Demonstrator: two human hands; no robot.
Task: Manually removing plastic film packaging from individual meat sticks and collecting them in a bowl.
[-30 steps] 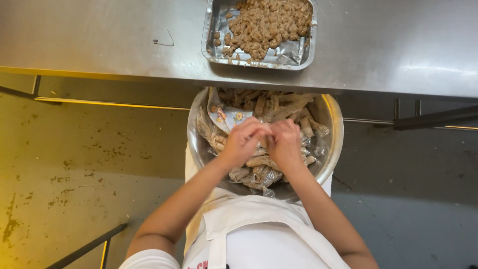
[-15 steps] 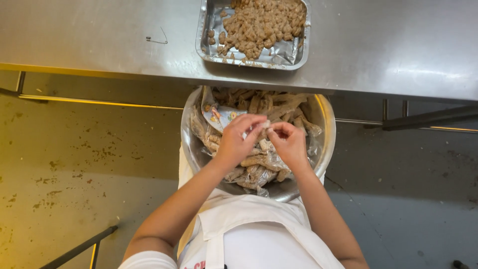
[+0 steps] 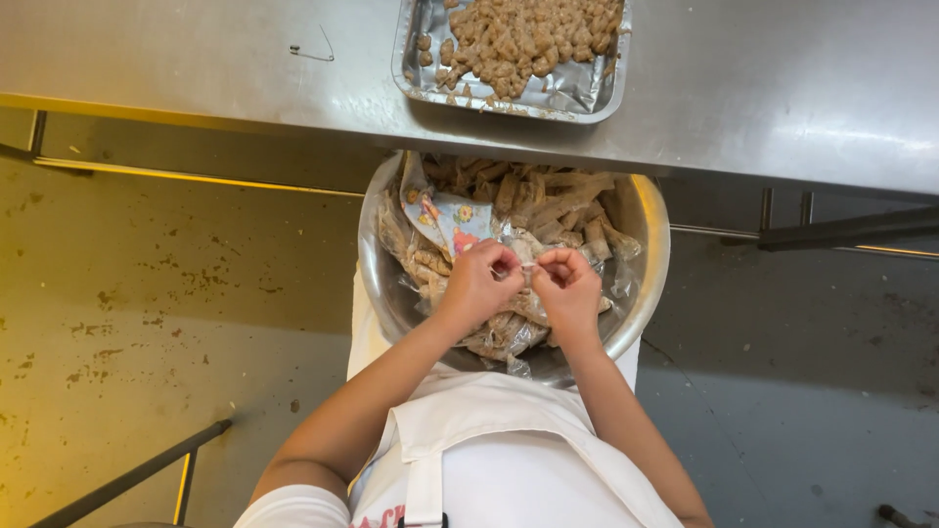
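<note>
A large round metal bowl (image 3: 653, 269) sits on my lap, filled with several small clear plastic packets of brown food sticks (image 3: 548, 200) and a colourful printed wrapper (image 3: 452, 219). Over the bowl's middle, my left hand (image 3: 479, 286) and my right hand (image 3: 569, 286) meet, fingertips pinched together on one small clear packet (image 3: 528, 275) held between them. Ahead of the bowl, a rectangular foil tray (image 3: 577, 96) of unwrapped brown pieces (image 3: 518, 34) rests on the steel table (image 3: 245, 59).
The steel table's front edge runs across the view just beyond the bowl. A bent wire clip (image 3: 313, 49) lies on it to the left. Stained floor (image 3: 147, 313) lies to the left, with a metal bar (image 3: 127, 479) at lower left.
My hands have stayed together over the bowl, working the small packet with the fingertips. The view has shifted slightly; bowl and tray keep their places.
</note>
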